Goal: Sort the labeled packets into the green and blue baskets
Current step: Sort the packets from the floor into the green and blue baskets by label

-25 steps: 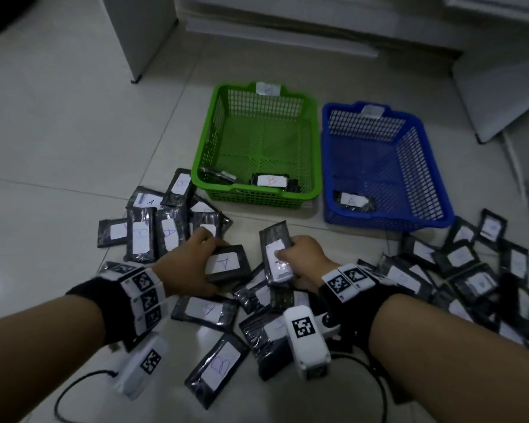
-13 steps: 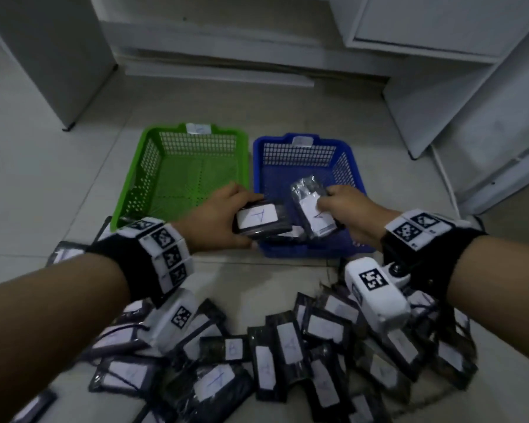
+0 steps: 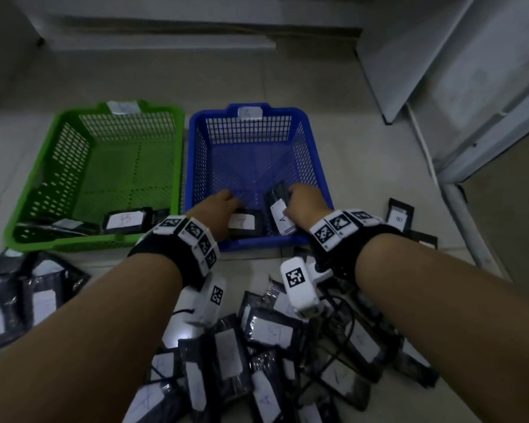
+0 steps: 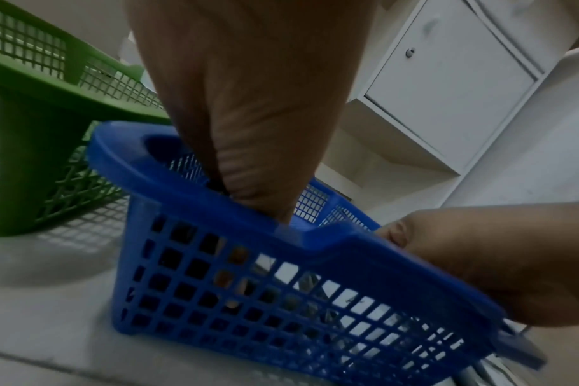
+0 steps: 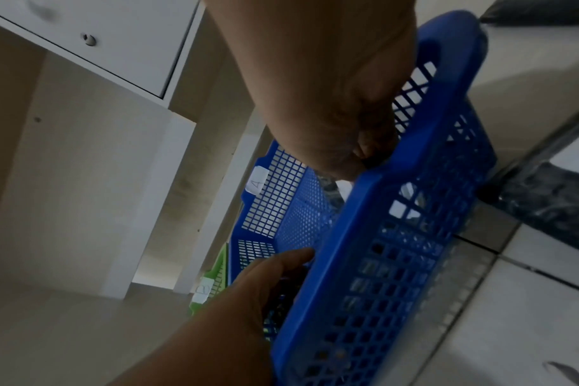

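Observation:
The green basket point(image 3: 58, 154) stands left of the blue basket point(image 3: 315, 148), which bears an A tag on its far rim. Both hands reach over the blue basket's near rim point(image 4: 374, 250). My left hand point(image 3: 228, 203) grips a dark packet with a white A label point(image 3: 245, 223) lying low in the basket. My right hand point(image 3: 290, 195) pinches a second A packet point(image 3: 280, 216), tilted on edge beside it. In the right wrist view the right hand's fingers point(image 5: 364, 146) curl just inside the rim point(image 5: 360, 209). A B-labeled packet point(image 3: 126, 220) lies in the green basket.
Several dark labeled packets point(image 3: 272, 334) are heaped on the tiled floor under my forearms, with more at the left point(image 3: 19, 300) and right point(image 3: 399, 213). White cabinets point(image 3: 440, 71) stand behind and to the right of the baskets.
Both hands lifted their packets off the floor heap, carried them forward, and have now dropped below the blue basket's rim. The head camera has moved closer to the baskets.

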Demonstrator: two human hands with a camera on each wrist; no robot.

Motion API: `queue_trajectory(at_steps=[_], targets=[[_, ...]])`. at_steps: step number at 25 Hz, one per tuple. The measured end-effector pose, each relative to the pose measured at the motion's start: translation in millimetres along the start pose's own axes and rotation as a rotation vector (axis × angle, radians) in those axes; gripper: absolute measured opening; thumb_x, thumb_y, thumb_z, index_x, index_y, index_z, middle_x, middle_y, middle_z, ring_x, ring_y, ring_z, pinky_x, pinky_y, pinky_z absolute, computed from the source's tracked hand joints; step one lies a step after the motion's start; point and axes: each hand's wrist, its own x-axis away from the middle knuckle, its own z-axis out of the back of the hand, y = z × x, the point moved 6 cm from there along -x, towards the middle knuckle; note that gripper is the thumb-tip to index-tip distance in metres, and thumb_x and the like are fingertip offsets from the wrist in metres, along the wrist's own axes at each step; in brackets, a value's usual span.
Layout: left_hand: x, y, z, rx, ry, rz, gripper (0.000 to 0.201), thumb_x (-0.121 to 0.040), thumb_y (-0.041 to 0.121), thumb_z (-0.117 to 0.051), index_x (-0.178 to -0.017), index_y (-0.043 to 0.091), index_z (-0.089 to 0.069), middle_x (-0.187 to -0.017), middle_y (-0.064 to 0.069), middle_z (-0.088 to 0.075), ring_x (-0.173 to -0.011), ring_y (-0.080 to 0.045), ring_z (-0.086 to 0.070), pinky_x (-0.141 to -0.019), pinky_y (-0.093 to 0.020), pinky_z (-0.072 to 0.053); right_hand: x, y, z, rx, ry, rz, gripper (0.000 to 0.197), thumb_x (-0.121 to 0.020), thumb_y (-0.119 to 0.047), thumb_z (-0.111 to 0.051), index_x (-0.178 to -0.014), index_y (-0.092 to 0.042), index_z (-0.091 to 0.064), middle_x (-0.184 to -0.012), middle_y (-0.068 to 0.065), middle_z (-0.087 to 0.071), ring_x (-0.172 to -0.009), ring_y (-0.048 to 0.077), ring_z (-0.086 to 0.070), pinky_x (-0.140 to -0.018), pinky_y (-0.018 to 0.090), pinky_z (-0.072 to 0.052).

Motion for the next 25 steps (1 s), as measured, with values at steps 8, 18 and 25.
queue_trajectory(at_steps=[8, 18, 25], targets=[[55, 27, 28, 0.425, 0.452, -0.053, 0.021, -0.083, 0.017, -0.066, -0.103, 0.015, -0.064, -0.099, -0.002, -0.057, -0.09, -0.015, -0.058, -0.08, -0.012, -0.04, 65, 11, 7, -0.247, 0.142, 0.167, 0.032, -0.088, 0.001, -0.051, -0.118, -0.001, -0.063, -0.117, 0.014, -0.061, -0.106, 0.025, -0.057, -0.08, 0.016, -0.039], [92, 74, -90, 0.34, 0.002, 0.147, 0.066, -0.079, 0.053, -0.065, -0.133, 0.02, -0.044, -0.127, -0.006, -0.053, -0.116, -0.026, -0.05, -0.097, -0.038, -0.044, 142, 105, -27, -0.261, 0.342, 0.018, 0.025, -0.083, -0.006, -0.064, -0.107, -0.012, -0.067, -0.107, 0.009, -0.062, -0.104, 0.024, -0.055, -0.089, 0.021, -0.041], [81, 62, -94, 0.395, -0.046, 0.242, 0.04, -0.068, 0.049, -0.075, -0.102, 0.035, -0.062, -0.102, 0.007, -0.066, -0.108, -0.023, -0.056, -0.094, -0.038, -0.045, 122, 92, -50, 0.131, 0.144, 0.089, 0.062, -0.083, -0.028, -0.067, -0.139, -0.019, -0.043, -0.129, 0.005, -0.054, -0.114, 0.028, -0.039, -0.093, 0.034, -0.036]])
